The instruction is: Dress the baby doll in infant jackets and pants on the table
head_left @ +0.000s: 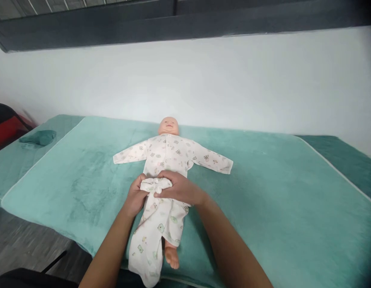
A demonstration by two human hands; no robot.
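A baby doll [169,125] lies on its back with its head toward the wall. It wears a white printed top [167,151] whose long sleeves spread out to both sides and hide the doll's hands. White printed trousers [161,229] cover the legs; one bare foot [172,257] sticks out of the right leg, while the left leg hangs longer with no foot showing. At the doll's waist, my left hand [136,196] and my right hand [178,188] pinch the bunched waistband [155,185] of the trousers from either side.
A green plush cover [263,192] lies over the bed, which has a face hole [38,138] at its left end. Behind it rises a white wall [185,84] under a dark window frame [203,18]. A red and black item [7,126] stands at the far left.
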